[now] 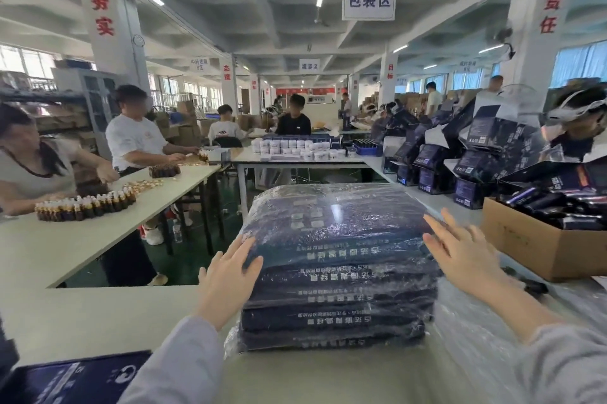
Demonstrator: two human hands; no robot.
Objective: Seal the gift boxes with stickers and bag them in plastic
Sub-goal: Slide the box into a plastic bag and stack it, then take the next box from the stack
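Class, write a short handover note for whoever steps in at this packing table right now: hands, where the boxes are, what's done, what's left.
Left hand open, flat against the left side of the stack of dark blue flat gift boxes wrapped in clear plastic.
Right hand open at the stack's right side; contact unclear.
Stack sits on the white table.
Done: these boxes are bagged.
To do: the dark blue box at the near left corner shows no plastic; stickers cannot be seen.
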